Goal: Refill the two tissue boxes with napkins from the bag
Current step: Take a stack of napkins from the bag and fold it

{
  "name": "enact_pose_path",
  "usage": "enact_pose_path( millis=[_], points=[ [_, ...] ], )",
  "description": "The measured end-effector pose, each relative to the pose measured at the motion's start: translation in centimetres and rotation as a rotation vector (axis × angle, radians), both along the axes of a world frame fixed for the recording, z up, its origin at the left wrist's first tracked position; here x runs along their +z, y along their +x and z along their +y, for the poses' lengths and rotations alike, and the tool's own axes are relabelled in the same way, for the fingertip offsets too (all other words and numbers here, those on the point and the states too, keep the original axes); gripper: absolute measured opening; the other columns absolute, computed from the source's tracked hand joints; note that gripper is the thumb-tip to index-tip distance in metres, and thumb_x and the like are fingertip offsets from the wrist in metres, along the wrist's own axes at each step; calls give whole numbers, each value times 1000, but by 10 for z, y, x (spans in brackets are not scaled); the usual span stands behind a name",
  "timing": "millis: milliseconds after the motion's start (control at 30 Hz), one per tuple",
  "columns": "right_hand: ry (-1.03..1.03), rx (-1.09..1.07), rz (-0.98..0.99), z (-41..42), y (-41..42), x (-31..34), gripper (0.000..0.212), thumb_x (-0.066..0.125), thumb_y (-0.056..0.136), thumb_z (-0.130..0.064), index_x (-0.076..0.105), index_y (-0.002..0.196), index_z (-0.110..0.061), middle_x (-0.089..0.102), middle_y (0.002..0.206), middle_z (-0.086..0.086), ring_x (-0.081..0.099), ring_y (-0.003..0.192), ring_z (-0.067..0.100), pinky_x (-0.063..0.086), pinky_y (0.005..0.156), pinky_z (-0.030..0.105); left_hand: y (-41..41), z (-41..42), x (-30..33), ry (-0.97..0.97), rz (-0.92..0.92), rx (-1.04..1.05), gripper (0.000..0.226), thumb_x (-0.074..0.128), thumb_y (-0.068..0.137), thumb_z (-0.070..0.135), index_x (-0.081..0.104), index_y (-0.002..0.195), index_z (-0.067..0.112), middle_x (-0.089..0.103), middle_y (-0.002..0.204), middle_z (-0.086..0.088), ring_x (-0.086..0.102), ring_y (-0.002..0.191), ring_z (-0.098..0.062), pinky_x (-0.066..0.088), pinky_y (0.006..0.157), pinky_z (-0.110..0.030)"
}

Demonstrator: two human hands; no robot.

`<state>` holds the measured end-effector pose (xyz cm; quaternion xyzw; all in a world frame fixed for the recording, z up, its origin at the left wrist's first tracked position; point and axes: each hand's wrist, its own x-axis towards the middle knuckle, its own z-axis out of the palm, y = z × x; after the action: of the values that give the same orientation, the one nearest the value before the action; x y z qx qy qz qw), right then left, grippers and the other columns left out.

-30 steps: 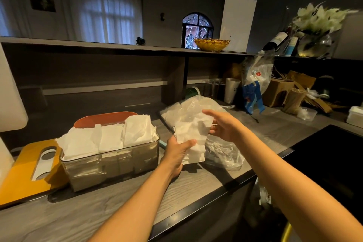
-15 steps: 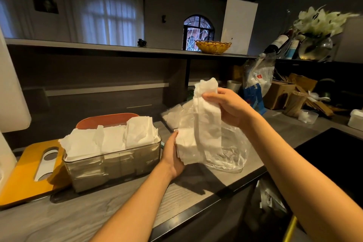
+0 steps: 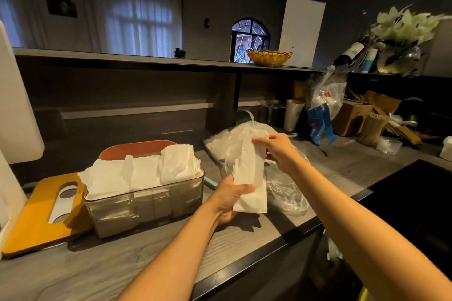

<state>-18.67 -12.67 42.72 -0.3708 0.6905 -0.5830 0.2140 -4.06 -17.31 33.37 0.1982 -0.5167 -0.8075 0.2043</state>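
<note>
Nearest the front edge of the desk [image 3: 102,273], the left hand [image 3: 228,199] holds the lower part of a stack of white napkins [image 3: 252,186], its thumb curled over the front of the stack and its fingers [image 3: 265,188] wrapped behind. The right hand [image 3: 277,151] pinches the top end of the same stack, so the napkins stand roughly upright in the air between the two hands, above the desk and clear of its surface.

Just behind and below the stack lies the clear plastic bag [image 3: 286,193], crumpled on the desk near its front edge, with more white paper showing through its far part.

Left of the hands stands a clear tissue box [image 3: 146,205], open at the top and packed with white napkins that bulge above its rim. An orange lid [image 3: 41,212] with an oval slot leans against the box's left end. A second, reddish-orange lid or box [image 3: 132,150] shows just behind the clear box; which it is cannot be told.

Toward the far right corner of the desk are a cardboard box [image 3: 352,117] and a blue-and-clear bag [image 3: 322,105]. On the shelf above sit a yellow basket [image 3: 269,57] and a vase of white flowers [image 3: 398,56].
</note>
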Motion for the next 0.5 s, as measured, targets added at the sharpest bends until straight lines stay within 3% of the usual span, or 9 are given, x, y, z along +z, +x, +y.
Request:
enact_pose_path(
  millis=[67, 100, 233, 333, 400, 500],
  points=[
    [-25, 0, 7, 0, -3, 3, 12, 73, 86, -16, 71, 87, -5, 67, 82, 8, 61, 78, 19, 50, 70, 31, -1, -3, -2, -8, -9, -7, 70, 77, 78, 6, 44, 139, 11, 63, 128, -22, 62, 118, -38, 52, 95, -58],
    [-32, 11, 8, 1, -4, 4, 12, 73, 86, -16, 71, 90, -5, 67, 84, 7, 61, 79, 19, 52, 70, 30, -2, -3, -2, 1, -6, -3, 68, 75, 80, 5, 43, 140, 10, 63, 129, -22, 62, 118, -38, 52, 96, -58],
    [-73, 29, 80, 5, -5, 6, 18, 73, 85, -16, 73, 96, -2, 71, 93, 11, 65, 82, 18, 56, 71, 29, 0, 1, 4, 163, 28, -7, 33, 55, 99, 13, 49, 131, 10, 65, 125, -22, 64, 113, -37, 53, 96, -53],
    [-70, 99, 251, 14, -2, 4, 24, 73, 86, -17, 71, 98, 3, 71, 98, 20, 67, 87, 27, 56, 78, 36, 0, 0, 6, 241, 48, 42, 26, 44, 103, 13, 54, 127, 7, 71, 112, -20, 68, 101, -34, 55, 88, -48],
    [-37, 216, 327, 24, 5, 1, 20, 71, 87, -17, 71, 99, -1, 71, 98, 19, 67, 91, 31, 56, 81, 39, 2, 0, 8, 298, 106, 64, 29, 41, 104, 19, 60, 122, 6, 73, 103, -19, 69, 95, -32, 56, 85, -47],
    [91, 424, 430, 42, 15, -4, 22, 71, 87, -21, 71, 108, -15, 72, 104, 3, 68, 96, 17, 57, 84, 32, 8, -2, 10, 431, 258, 69, 50, 35, 104, 43, 61, 127, 7, 72, 106, -21, 68, 92, -33, 57, 80, -44]
  ],
)
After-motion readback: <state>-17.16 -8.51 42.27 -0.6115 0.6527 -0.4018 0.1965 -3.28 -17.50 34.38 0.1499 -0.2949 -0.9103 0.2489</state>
